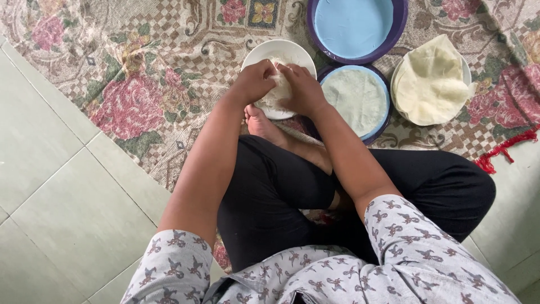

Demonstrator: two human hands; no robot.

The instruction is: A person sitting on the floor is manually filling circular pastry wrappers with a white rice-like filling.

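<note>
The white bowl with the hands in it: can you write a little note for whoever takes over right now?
Left hand and right hand: both closed together on a pale lump of dough over the white bowl.
Beside it: a purple-rimmed plate with one thin round sheet spread flat; a second, bare blue plate behind; a stack of sheets at the right, all on the flowered rug.
Done: several sheets stacked, one spread.
Left: the lump in the hands is not yet flattened.
</note>
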